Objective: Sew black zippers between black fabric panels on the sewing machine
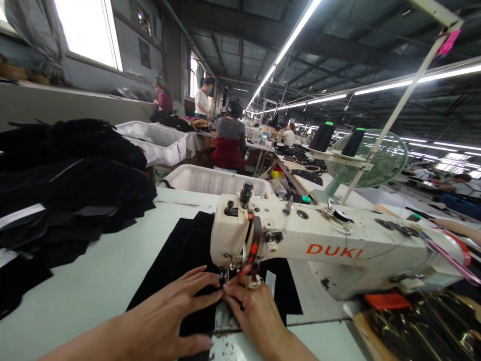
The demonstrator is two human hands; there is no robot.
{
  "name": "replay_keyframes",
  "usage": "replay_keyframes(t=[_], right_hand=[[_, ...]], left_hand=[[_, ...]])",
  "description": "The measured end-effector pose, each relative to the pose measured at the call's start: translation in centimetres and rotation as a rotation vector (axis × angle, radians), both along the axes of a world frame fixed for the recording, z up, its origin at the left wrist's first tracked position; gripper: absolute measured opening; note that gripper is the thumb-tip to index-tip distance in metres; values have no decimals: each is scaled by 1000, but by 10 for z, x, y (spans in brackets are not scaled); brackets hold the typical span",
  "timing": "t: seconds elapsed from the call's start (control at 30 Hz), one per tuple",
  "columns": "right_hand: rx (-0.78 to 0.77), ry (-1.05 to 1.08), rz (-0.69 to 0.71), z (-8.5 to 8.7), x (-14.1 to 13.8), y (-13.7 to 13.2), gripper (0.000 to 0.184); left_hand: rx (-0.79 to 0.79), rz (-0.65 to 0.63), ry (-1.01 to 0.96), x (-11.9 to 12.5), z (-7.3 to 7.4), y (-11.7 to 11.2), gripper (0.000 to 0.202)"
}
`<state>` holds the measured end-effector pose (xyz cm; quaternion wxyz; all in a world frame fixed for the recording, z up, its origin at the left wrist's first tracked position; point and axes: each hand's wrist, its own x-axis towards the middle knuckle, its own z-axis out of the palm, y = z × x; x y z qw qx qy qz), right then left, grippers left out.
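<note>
A black fabric piece (180,255) lies flat on the sewing machine bed, under the needle and presser foot (224,275). My left hand (180,306) rests on it, left of the foot, with its fingers stretched and spread. My right hand (259,313) is closed just in front of the foot, thumb and fingertips pinched together at the fabric. The fingertips of both hands nearly meet there. The white sewing machine (285,235) stands over the work and hides part of the fabric. A small white strip (270,283) shows on the fabric beside my right hand.
A tall pile of black pieces (67,185) covers the table's left side. White plastic bins (218,180) stand behind the machine. Thread cones (322,136) and a green fan (370,158) are at the right. Gold-trimmed black parts (424,326) lie front right. A co-worker (229,138) sits ahead.
</note>
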<state>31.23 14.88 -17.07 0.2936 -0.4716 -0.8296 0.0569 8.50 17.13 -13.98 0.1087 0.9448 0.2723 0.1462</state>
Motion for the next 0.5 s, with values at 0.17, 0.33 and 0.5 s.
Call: replay_keyframes(t=[0.17, 0.33, 0.5], right_hand=[[-61, 86, -47, -5, 2, 1, 37], [-138, 175, -108, -6, 1, -2, 32], [-143, 147, -118, 1, -4, -2, 22]], left_hand=[[-13, -36, -41, -3, -17, 8, 70], [1, 17, -49, 4, -12, 3, 60], [-20, 56, -52, 11, -12, 1, 55]])
